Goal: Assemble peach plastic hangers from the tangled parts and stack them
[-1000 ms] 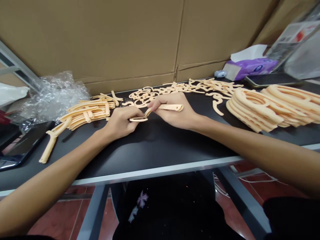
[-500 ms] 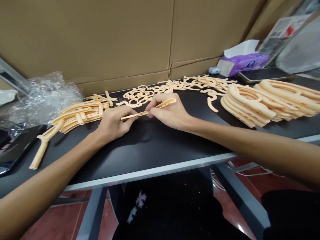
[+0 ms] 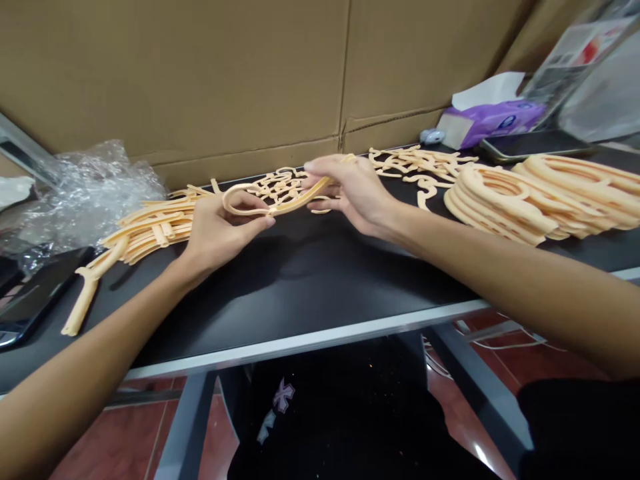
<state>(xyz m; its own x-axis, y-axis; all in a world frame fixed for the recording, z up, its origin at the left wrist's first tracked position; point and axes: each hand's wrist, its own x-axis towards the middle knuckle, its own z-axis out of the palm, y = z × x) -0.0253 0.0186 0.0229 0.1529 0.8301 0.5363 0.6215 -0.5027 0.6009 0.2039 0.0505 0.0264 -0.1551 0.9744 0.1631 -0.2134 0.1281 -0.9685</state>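
Both my hands hold one thin peach-coloured rubbery piece [image 3: 280, 202] a little above the black table [image 3: 310, 287]. My left hand [image 3: 220, 230] pinches its looped left end between thumb and fingers. My right hand [image 3: 350, 190] grips the straight right end, fingers curled round it. The piece sags in a curve between the two hands. Behind them lies a scatter of small peach offcuts [image 3: 280, 183]. A pile of straight peach strips [image 3: 150, 227] lies just left of my left hand.
A stack of large peach loop-shaped pieces [image 3: 540, 200] fills the right of the table. More offcuts [image 3: 420, 163], a purple tissue pack [image 3: 495, 117] and a phone [image 3: 535, 143] lie at the back right. Crumpled clear plastic [image 3: 85, 193] and a dark device [image 3: 35, 293] sit left. Cardboard [image 3: 225, 73] walls the back.
Both hands have lifted the piece off the table and moved back; the part once folded flat now opens into a loop at my left hand. The right hand has moved up and away.
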